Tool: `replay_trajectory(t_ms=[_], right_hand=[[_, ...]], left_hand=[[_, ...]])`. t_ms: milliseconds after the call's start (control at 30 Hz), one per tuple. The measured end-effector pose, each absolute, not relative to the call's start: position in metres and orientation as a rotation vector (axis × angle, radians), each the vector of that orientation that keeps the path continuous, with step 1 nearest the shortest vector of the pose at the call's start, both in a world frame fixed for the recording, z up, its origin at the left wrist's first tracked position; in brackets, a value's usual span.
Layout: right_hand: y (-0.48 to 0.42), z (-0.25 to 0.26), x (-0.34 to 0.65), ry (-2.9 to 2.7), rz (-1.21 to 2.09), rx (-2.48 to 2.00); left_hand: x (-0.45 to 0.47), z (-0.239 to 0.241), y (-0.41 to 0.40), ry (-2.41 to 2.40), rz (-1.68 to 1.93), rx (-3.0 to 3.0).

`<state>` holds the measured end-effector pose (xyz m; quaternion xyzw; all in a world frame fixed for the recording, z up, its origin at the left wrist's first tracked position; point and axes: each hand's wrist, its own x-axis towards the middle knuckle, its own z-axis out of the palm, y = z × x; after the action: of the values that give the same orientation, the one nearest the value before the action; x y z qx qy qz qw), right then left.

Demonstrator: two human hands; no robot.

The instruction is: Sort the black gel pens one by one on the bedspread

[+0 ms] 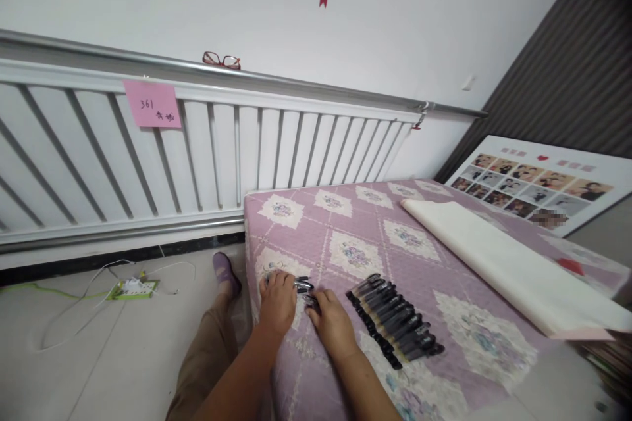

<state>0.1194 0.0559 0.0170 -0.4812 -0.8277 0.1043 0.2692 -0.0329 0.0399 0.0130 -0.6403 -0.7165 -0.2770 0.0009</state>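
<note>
My left hand (277, 301) rests on the purple quilted cover (355, 243), fingers curled round a small bunch of black pens (303, 285) whose silvery tips stick out to the right. My right hand (332, 320) lies just beside it, fingers closed over the near ends of the same pens. To the right, several black pens (392, 327) lie side by side in a neat slanting row on the cover, a short gap from my right hand.
A roll of cream paper (498, 262) lies across the cover's right side. A photo board (538, 183) leans at the far right. A white radiator (197, 151) with a pink note (152, 104) and red glasses (221, 60) lines the wall. A power strip (132, 287) lies on the floor.
</note>
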Motion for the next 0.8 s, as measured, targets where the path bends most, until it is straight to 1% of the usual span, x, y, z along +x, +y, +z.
replay_trajectory(t_ms=[167,333,467,567,700,800], right_hand=[[0.063,0.015,0.1,-2.171,0.259,-1.281],[0.041,0.012,0.114,-2.121,0.219,-1.294],[0.007,0.011,0.16,-2.076,0.161,-1.253],[-0.011,0.009,0.215,-1.972,0.049,-1.346],[-0.016,0.002,0.281,-1.885,-0.113,-1.512],[-0.012,-0.007,0.303,-1.906,-0.198,-1.52]], left_hand=[[-0.033,0.012,0.038,-2.222,-0.868,-2.033],[-0.034,0.003,0.039,-2.164,-0.857,-2.02],[-0.035,-0.004,0.041,-2.131,-0.857,-2.019],[-0.035,-0.008,0.042,-2.124,-0.852,-1.989],[-0.035,-0.013,0.043,-2.082,-0.845,-1.97],[-0.033,-0.013,0.04,-2.045,-0.838,-1.943]])
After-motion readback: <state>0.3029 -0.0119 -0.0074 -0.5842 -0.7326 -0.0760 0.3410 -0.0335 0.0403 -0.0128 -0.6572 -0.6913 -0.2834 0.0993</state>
